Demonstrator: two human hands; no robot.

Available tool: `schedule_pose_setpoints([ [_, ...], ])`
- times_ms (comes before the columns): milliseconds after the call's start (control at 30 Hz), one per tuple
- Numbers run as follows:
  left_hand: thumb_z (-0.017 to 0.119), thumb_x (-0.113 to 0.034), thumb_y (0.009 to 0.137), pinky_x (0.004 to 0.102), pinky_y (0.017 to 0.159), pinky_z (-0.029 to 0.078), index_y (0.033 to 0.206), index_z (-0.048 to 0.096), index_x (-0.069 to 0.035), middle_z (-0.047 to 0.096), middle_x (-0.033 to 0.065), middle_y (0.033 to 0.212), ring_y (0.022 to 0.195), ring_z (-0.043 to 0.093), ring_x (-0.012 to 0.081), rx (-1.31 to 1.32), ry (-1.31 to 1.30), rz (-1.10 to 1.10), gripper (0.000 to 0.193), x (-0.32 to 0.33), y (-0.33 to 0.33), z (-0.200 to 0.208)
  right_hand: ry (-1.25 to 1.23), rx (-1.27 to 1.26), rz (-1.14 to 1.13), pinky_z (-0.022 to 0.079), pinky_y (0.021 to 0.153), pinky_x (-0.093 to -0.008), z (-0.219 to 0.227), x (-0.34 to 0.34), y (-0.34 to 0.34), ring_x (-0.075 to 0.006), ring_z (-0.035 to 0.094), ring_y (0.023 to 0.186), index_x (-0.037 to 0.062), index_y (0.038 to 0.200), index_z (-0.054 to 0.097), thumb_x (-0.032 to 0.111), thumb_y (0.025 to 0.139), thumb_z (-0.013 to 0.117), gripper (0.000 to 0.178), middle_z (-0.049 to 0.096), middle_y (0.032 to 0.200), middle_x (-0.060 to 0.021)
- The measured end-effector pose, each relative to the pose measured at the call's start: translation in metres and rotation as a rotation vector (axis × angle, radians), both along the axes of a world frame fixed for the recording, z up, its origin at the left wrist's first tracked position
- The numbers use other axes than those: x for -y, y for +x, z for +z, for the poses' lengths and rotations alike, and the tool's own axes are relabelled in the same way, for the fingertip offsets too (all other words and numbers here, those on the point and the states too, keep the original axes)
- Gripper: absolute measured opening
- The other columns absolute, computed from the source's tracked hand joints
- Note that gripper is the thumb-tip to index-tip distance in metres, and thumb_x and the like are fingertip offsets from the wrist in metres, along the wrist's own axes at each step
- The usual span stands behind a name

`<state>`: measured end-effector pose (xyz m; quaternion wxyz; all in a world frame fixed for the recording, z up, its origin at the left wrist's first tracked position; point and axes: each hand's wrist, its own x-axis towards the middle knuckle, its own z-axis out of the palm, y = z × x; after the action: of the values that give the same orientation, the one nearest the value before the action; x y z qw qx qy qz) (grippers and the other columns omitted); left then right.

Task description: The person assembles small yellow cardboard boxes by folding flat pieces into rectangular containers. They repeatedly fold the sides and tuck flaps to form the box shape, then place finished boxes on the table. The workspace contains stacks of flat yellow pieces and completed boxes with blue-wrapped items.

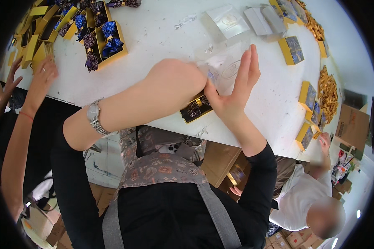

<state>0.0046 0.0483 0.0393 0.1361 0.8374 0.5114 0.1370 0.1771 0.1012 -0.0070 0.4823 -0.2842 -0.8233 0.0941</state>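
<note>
My left hand (174, 79), below a metal wristwatch, reaches across the table's front part. Its rounded back is turned up, blurred, and its fingers are hidden beneath it. Close beside it, my right hand (236, 93) is open, with fingers stretched out and the thumb apart near the left hand. Under and between both hands lies a small yellow-edged box (198, 111) holding a dark patterned fabric piece with a gold band. A clear plastic cover (228, 71) with an oval mark lies behind my right thumb; whether I touch it is unclear.
Yellow boxes (112, 54) with blue and dark scarves stand at the far left, near a co-worker's hand (43, 79). Clear covers (227, 20) lie at the back. Packed boxes (291, 50) and gold ribbon heaps (328, 91) line the right, where another person (303, 199) sits.
</note>
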Motion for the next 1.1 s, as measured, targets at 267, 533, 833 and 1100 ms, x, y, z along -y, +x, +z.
schedule_pose_setpoints([
  [267, 0.061, -0.015, 0.082, 0.0389, 0.067, 0.047, 0.092, 0.058, -0.002, 0.06, 0.0104, 0.089, 0.084, 0.059, 0.0284, -0.014, -0.224, 0.233, 0.017, 0.035, 0.016, 0.016, -0.042, 0.062, -0.103, 0.025, 0.098, -0.046, -0.003, 0.004, -0.007, -0.0385, 0.03, 0.124, -0.0024, 0.139, 0.028, 0.02, 0.069, 0.075, 0.088, 0.025, 0.143, -0.0268],
  [533, 0.071, -0.009, 0.07, 0.036, 0.086, 0.039, 0.094, 0.067, -0.013, 0.059, 0.0039, 0.1, 0.097, 0.052, 0.0261, 0.163, 0.263, 0.232, 0.025, 0.033, -0.027, -0.022, -0.456, -0.006, 0.405, 0.03, 0.105, -0.0399, 0.015, -0.014, 0.013, -0.0338, 0.034, 0.126, 0.0028, 0.139, 0.036, 0.013, 0.065, 0.074, 0.083, 0.032, 0.141, -0.0208],
  [833, 0.083, -0.019, 0.063, 0.0395, 0.105, 0.035, 0.139, 0.011, -0.001, 0.03, 0.0179, 0.146, 0.128, 0.041, 0.03, 0.703, -0.11, 0.179, 0.106, 0.05, -0.048, -0.035, -0.564, 0.283, 0.536, 0.039, 0.096, -0.0412, 0.03, -0.005, 0.0, -0.0326, 0.043, 0.117, 0.0136, 0.133, 0.048, 0.012, 0.059, 0.079, 0.08, 0.041, 0.131, -0.0161],
  [1100, 0.087, -0.014, 0.054, 0.0378, 0.101, 0.04, 0.144, 0.013, -0.008, 0.042, 0.0145, 0.135, 0.121, 0.047, 0.0317, 0.681, -0.107, 0.206, 0.116, 0.043, -0.04, -0.037, -0.35, 0.511, 0.6, 0.041, 0.088, -0.0404, 0.054, -0.003, -0.012, -0.0316, 0.049, 0.106, 0.0131, 0.126, 0.054, 0.008, 0.053, 0.08, 0.078, 0.048, 0.122, -0.0126],
])
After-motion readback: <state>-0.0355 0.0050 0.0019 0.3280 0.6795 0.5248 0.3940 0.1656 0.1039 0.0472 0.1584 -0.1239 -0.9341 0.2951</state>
